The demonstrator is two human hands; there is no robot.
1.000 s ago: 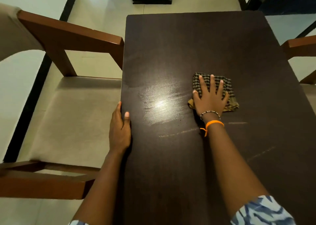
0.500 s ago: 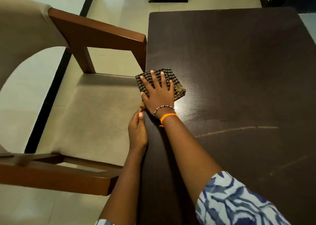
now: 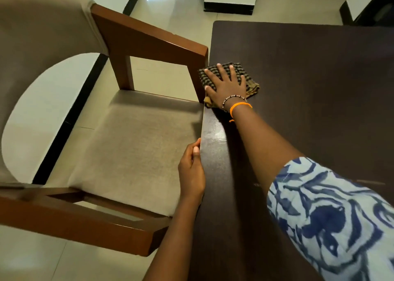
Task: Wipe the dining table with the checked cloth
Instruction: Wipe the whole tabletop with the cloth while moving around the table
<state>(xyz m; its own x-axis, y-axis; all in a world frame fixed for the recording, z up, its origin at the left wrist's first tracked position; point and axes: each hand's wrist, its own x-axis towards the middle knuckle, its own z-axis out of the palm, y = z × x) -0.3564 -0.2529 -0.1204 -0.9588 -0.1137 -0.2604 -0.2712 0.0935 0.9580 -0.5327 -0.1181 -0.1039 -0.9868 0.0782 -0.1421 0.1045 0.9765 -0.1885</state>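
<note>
My right hand (image 3: 227, 86) lies flat, fingers spread, pressing the checked cloth (image 3: 245, 76) onto the dark bench (image 3: 309, 93) at its left edge, approx 12 o'clock from my left hand (image 3: 191, 174). Cloth sits folded, one corner just over the edge, beside the chair (image 3: 132, 140) armrest. Left hand rests against the bench edge, fingers relaxed, holding nothing. Hands well apart.

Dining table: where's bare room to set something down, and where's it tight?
The dining table is bare right of and beyond the checked cloth, out to its far edge. It is crowded at the left edge: the right hand presses the cloth beside the chair's armrest, and the left hand rests on the edge nearer the camera.
</note>
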